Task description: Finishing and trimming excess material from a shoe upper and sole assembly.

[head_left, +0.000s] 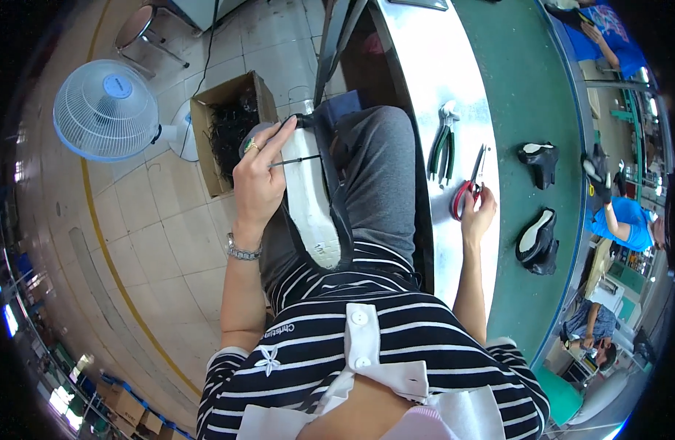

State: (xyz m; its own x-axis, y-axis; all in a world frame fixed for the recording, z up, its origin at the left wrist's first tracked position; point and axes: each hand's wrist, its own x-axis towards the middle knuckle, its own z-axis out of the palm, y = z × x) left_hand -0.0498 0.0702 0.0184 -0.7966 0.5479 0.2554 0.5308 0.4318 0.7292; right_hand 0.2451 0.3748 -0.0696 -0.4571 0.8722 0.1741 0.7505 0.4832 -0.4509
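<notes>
1. Shoe [306,202] lies in the lap [385,165], white underside up, long side running away from the body.
2. Dark cord [301,159] crosses the white underside toward the far end; small knot-like lump on it.
3. Left hand [259,180] grasps the shoe's far end, fingers stretched along the edge. Thumb's hold can't be made out. Best to press the shoe firmly against the thigh so it doesn't roll.
4. Right hand [479,209] is at the red handles of the scissors [474,182] on the table [455,62]. Fingers on the loops; can't tell whether the grip is firm.
5. Good handling, my call: seat thumb and finger properly in the loops and clear the pliers [443,135] just beside them.
6. If the blades come to the cord, work flat, tips pointing away from the left fingers. Black edging looks easy to nick.
7. Watch cord tension: too slack probably slides off the blades, too hard a pull may shift the shoe.
</notes>
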